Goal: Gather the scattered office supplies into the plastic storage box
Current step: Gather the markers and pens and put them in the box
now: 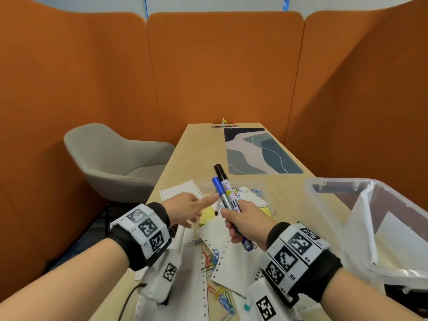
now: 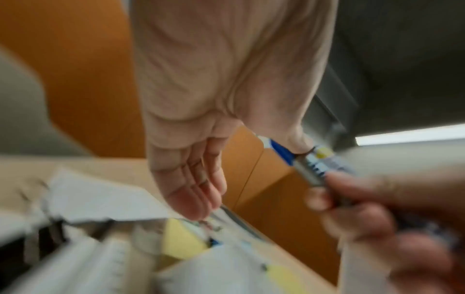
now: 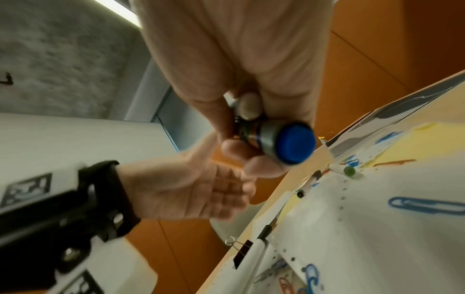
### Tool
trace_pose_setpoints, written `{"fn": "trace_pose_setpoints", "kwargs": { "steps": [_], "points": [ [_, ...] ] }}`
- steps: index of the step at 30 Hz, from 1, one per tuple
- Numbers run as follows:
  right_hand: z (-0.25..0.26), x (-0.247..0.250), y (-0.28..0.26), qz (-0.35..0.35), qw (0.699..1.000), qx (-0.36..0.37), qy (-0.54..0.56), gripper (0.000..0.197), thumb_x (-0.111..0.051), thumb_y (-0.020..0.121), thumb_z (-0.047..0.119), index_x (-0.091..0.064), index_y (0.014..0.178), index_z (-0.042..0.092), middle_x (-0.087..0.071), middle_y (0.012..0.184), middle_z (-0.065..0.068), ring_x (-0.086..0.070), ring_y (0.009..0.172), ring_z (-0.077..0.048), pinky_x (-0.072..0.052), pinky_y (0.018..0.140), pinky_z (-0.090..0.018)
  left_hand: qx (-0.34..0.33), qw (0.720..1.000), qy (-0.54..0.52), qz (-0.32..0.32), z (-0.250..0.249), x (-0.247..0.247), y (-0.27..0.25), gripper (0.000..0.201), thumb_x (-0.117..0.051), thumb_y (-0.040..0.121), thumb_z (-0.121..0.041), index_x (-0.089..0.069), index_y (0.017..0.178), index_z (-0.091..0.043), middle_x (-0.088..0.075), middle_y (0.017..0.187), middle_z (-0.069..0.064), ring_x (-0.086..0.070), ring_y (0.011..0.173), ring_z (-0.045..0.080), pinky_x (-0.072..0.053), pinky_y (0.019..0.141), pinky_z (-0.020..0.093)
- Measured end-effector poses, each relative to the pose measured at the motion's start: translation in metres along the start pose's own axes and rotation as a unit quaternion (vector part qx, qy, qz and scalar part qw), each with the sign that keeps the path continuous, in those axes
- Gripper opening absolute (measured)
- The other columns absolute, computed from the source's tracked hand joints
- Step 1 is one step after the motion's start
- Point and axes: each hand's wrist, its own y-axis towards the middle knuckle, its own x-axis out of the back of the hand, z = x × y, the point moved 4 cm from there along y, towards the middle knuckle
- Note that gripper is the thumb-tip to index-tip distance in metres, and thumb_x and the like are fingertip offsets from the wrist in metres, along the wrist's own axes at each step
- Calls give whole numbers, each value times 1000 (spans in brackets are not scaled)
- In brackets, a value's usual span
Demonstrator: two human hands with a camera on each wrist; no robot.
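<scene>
My right hand [image 1: 240,222] grips two markers upright above the table: a blue-capped marker [image 1: 218,188] and a black-capped marker [image 1: 221,174]. The right wrist view shows the blue butt end [image 3: 295,143] poking out below my curled fingers [image 3: 261,164]. My left hand [image 1: 188,208] hovers just left of them, its fingers straight and holding nothing, the index tip close to the markers. The clear plastic storage box [image 1: 347,218] stands at the right with white paper inside. Perforated paper sheets [image 1: 234,256], coloured paper clips [image 1: 212,259] and yellow sticky notes [image 1: 208,217] lie scattered below my hands.
A patterned desk mat [image 1: 259,151] lies further along the wooden table [image 1: 199,149]. A grey chair [image 1: 111,163] stands at the table's left side. Orange partition walls [image 1: 222,66] enclose the booth. A black binder clip [image 3: 241,252] and a pen [image 3: 256,250] lie near the table's edge.
</scene>
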Motion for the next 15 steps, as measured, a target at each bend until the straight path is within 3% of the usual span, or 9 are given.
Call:
{"fn": "trace_pose_setpoints", "kwargs": {
  "steps": [3,6,7,9,10,12,15],
  "points": [
    [-5,11,-1,-35,998,-24,36,11,-41,97,12,-40,86,12,-42,68,-6,-37,51,-14,-35,47,-23,53,962,268,10,22,2,1,51,-51,88,-51,-60,105,-4,-57,84,3,-52,68,16,-42,52,19],
    [-9,16,0,-60,996,-34,53,5,-39,96,8,-40,93,11,-44,70,-6,-39,53,-15,-33,47,-23,87,929,356,53,35,-6,-1,32,-56,88,-37,-59,97,-7,-49,65,-2,-47,56,12,-38,48,17],
    [-11,17,1,-71,995,-33,59,5,-39,95,6,-41,95,10,-45,70,-6,-40,53,-15,-33,48,-24,86,916,387,58,37,-8,-1,30,-56,88,-33,-61,100,-6,-48,64,-3,-50,61,15,-41,51,18],
    [-12,17,1,-86,993,-33,75,7,-39,94,5,-41,99,10,-48,72,-5,-44,55,-15,-34,49,-24,69,895,437,60,36,-14,-2,33,-56,89,-25,-62,113,-3,-60,79,-1,-59,83,19,-51,71,23],
    [-12,18,0,-95,992,-33,80,7,-39,95,6,-41,100,11,-49,73,-5,-46,57,-14,-34,49,-24,69,894,439,56,36,-15,-3,35,-58,87,-22,-61,117,-4,-66,95,2,-61,92,21,-51,80,25],
    [-11,21,-2,-117,988,-30,101,6,-39,96,8,-39,100,11,-50,73,-4,-47,59,-15,-32,50,-24,79,908,407,58,37,-16,-3,37,-62,82,-19,-61,117,-5,-67,114,8,-62,87,20,-51,81,25],
    [-8,28,-5,-130,985,-15,116,5,-38,97,11,-38,102,11,-53,74,-4,-52,60,-14,-35,51,-25,92,956,270,67,30,-6,-5,37,-64,79,-14,-63,114,-3,-71,97,6,-58,64,13,-55,69,24]
  ]
}}
